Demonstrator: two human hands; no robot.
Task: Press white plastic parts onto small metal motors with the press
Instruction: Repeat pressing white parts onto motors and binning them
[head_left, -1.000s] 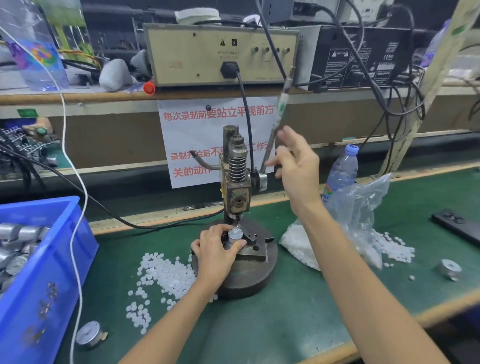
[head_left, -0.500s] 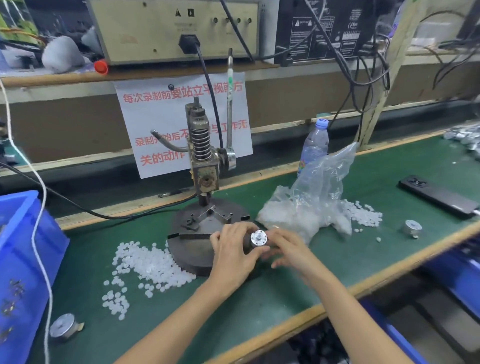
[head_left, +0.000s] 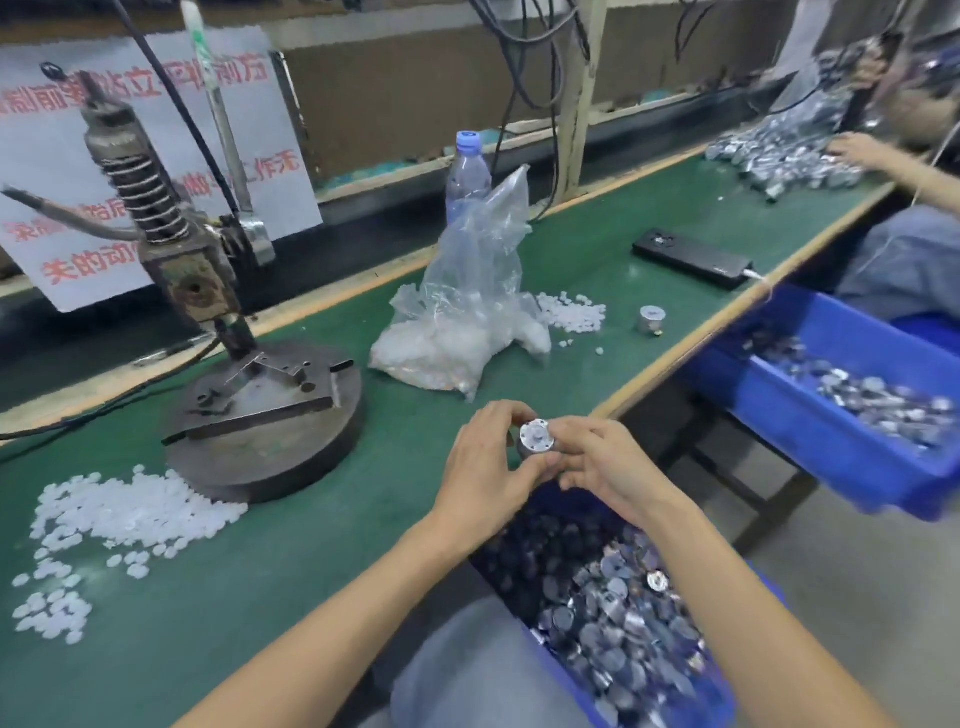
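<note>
A small metal motor (head_left: 536, 439) with a white plastic part on its top sits between my two hands at the table's front edge. My left hand (head_left: 485, 465) grips it from the left, and my right hand (head_left: 597, 460) pinches it from the right. The hand press (head_left: 208, 291) stands at the left on its round steel base (head_left: 270, 426), with nothing in its fixture and its lever (head_left: 218, 109) upright. Loose white plastic parts (head_left: 119, 512) lie in front of the base.
A blue bin of motors (head_left: 618, 618) sits below the table edge under my hands, another blue bin (head_left: 831, 395) to the right. A plastic bag of white parts (head_left: 467, 322), a water bottle (head_left: 467, 171), a black phone (head_left: 691, 257), a single motor (head_left: 651, 318). Another person's hand (head_left: 857, 150) works far right.
My right hand left the press lever and came down. My left hand lifted the motor off the press fixture; both hands carried it right to the table's front edge over the bin.
</note>
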